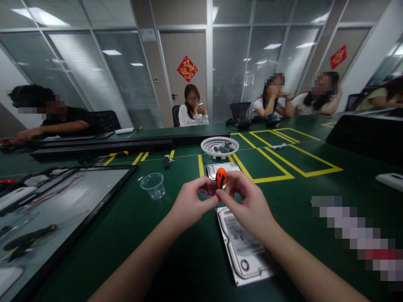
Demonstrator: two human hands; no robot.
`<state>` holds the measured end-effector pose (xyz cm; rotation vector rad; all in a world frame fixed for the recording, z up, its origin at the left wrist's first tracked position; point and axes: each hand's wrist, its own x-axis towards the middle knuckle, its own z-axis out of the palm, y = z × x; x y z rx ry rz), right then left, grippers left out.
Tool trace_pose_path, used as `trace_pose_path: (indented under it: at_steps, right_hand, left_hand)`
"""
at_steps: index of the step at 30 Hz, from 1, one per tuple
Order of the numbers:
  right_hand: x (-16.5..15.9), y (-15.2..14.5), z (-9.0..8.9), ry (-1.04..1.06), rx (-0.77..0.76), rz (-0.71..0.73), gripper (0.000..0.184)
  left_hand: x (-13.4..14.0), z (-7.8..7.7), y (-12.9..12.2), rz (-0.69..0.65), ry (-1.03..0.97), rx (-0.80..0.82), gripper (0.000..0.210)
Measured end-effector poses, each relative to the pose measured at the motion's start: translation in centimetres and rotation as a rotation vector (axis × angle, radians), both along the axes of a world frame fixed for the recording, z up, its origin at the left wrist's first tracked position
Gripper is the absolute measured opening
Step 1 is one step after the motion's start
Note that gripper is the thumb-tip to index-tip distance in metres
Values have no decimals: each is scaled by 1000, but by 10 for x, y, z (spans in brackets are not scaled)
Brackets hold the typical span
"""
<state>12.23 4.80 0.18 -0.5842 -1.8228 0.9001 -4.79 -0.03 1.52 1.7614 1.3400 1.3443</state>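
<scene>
Between the fingertips of both hands stands a screwdriver (221, 178) with an orange and black handle, held upright above the table. My left hand (195, 196) is closed on it from the left, thumb and fingers pinched near the handle's lower end. From the right, my right hand (247, 197) grips the same handle with thumb and curled fingers. Most of the shaft and its tip are hidden by my fingers. Below lies a silver hard drive (237, 241), label up, its right side partly covered by my right forearm. Just beyond my hands lies a second hard drive (214, 168).
A white basket (206, 147) holds dark small parts behind the second drive. Left of my hands stands a clear plastic cup (153, 186). A black-framed panel (107, 184) bears tools and wires. Another screwdriver (118, 154) lies near a long black bar (151, 145). Several people sit around the table.
</scene>
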Motion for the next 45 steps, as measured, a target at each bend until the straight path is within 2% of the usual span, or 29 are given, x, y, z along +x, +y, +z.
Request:
trace_pose_path:
  at_steps: [4,10,18,23,28,35,41,45]
  right_hand:
    - [0,-1,1,3,2,18,40]
    - [-1,0,-1,21,3,8,35]
    - [0,-2,2,35,14,32,39]
    - [0,0,-1,23,5,-4,33]
    - [0,-1,-1,25,4,12,39]
    - [0,-1,3,19,-6,7,34]
    - [0,-2,2,33,-3,45,41]
    - [0,-1,1,18,11,25,38]
  left_hand:
    - [-1,1,-1,4,36,-3,10]
    - [-1,-2,-1,30,21,-7,17]
    - [-1,0,-1,29,56,-10,14]
    - [-3,-4,0,27,-3,-3,18]
    - [-2,-1,-1,10,38,8,12]
    - [-2,-2,-1,29,34,12,17]
    - [-2,2,-1,16,66,4,12]
    - [-1,2,-2,21,52,-4,15]
